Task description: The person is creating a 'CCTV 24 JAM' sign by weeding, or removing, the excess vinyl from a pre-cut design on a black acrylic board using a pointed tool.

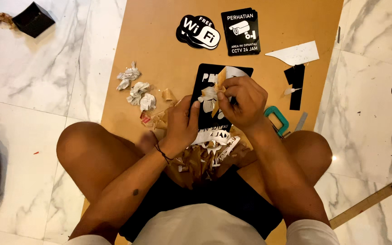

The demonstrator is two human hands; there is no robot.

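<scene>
I sit cross-legged over a brown board on the floor. My left hand presses down on the lower left of a black sign plate, thumb on its face. My right hand pinches a strip of brown and white backing paper and lifts it off the plate. Torn white and brown peelings lie heaped between my knees under both hands.
Two finished black signs lie at the far end of the board. Crumpled white paper balls sit left of the plate. A teal clamp, a black strip and a white offcut lie to the right. Marble floor surrounds the board.
</scene>
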